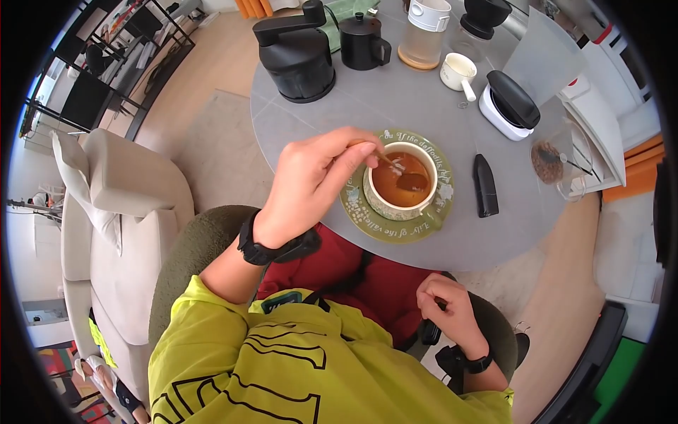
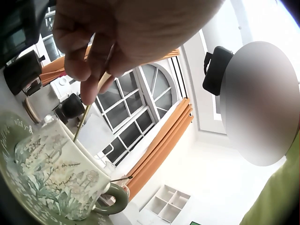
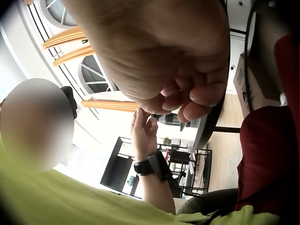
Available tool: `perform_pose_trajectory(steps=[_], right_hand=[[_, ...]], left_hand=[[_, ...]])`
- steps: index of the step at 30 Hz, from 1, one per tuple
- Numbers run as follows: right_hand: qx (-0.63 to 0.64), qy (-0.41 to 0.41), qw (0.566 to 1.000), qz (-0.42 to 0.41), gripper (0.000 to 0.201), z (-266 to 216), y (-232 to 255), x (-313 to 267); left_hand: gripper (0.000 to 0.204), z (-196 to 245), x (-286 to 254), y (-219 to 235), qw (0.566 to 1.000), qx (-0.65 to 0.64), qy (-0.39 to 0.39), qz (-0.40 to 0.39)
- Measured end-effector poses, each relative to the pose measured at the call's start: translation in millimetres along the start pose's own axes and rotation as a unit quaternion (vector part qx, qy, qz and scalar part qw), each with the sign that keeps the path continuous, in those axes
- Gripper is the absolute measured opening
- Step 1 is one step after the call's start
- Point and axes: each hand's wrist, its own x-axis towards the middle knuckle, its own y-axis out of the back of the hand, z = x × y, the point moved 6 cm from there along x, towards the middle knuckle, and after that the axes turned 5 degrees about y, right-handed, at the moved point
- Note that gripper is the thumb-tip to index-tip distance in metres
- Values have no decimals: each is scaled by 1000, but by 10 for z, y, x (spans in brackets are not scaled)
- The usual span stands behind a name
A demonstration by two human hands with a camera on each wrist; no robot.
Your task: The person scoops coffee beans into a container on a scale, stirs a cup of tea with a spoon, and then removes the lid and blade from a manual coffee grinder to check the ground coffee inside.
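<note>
In the head view, my left hand [image 1: 311, 177] is over the left rim of a teacup [image 1: 387, 206] and pinches a thin spoon [image 1: 383, 157] between thumb and fingers. The spoon's lower end dips into amber-brown tea [image 1: 395, 173], where a dark bowl shape shows under the surface. Flowers decorate the cup's outside [image 2: 61, 171], and its green handle [image 2: 115, 199] sticks out in the left wrist view. Beneath the cup lies a green lettered saucer [image 1: 441, 152]. My right hand [image 1: 450, 307] is by my lap, below the table edge, its fingers [image 3: 197, 110] loosely curled around nothing.
Right of the saucer lies a slim black object [image 1: 485, 185]. Further back stand a large black appliance [image 1: 296, 60], a black lidded mug [image 1: 364, 44], a glass carafe [image 1: 422, 39], a small white cup [image 1: 459, 69] and a white-and-black device [image 1: 510, 106]. A clear container [image 1: 554, 159] sits near the right edge.
</note>
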Motion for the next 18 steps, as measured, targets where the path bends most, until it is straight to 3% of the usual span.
perform_pose_trajectory(steps=[2,4,7,11,13,18], right_hand=[[-26,37,999,28,16,-108,40,22],[-34,34,999,21,19,-57,62,-3],[-40,21,999,13,24,-53,70,-20],[-50,18,999,11,30,-49,71,-19],[-51,24,998,13,30,-51,74,-8],[-22,7,1000,18,31,16,66,-25]], left_hand=[[15,15,19,0,1000,11,-18,7],[13,100,8,37,983,143,-107,45],[12,135,-11,110,970,193,-132,59],[13,108,-49,154,985,156,-61,37],[14,37,-48,126,997,73,-14,10],[15,21,-16,6,1000,17,-6,-3]])
